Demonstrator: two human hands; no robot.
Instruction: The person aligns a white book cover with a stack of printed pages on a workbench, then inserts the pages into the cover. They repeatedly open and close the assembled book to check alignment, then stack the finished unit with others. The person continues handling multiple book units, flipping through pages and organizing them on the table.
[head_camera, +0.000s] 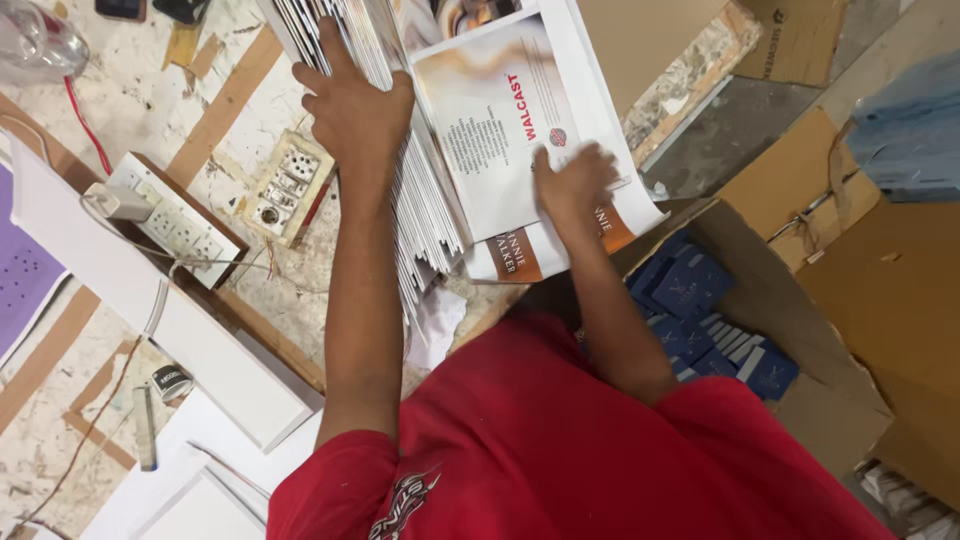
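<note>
— Shirt (560, 450) first, red, nearest the camera, with both bare arms reaching up from it. What lies beside them?

— Low on the left, white boards (200, 340) and a small roll of tape (171, 381) on the table (60, 440). On the right, a cardboard box (800, 300) holding blue packets (700, 290), just beside the right forearm.

— And the left hand?

— The left hand (352, 105) lies flat with fingers spread and loosely curled over a stack of printed sheets (420, 210) standing on edge. It presses on the stack's top edges; I cannot tell whether it truly grips them.

— The right hand?

— The right hand (572, 180) is blurred. It rests on the top sheet (510, 130), a white glossy sheet with red and black print, lying flat just right of the stack. The fingers look bent down onto the paper, but the blur hides whether they pinch it.

— Where do the sheets sit?

— On the table, between the two hands, the flat ones overlapping another with a brown band (520, 255) near the table's edge.

— Further out?

— Left of the left hand, a switchboard (290, 185) and a white socket strip (175, 215) with a plug, plus a red wire (85, 125). At the far top right, flat cardboard (790, 40).
</note>
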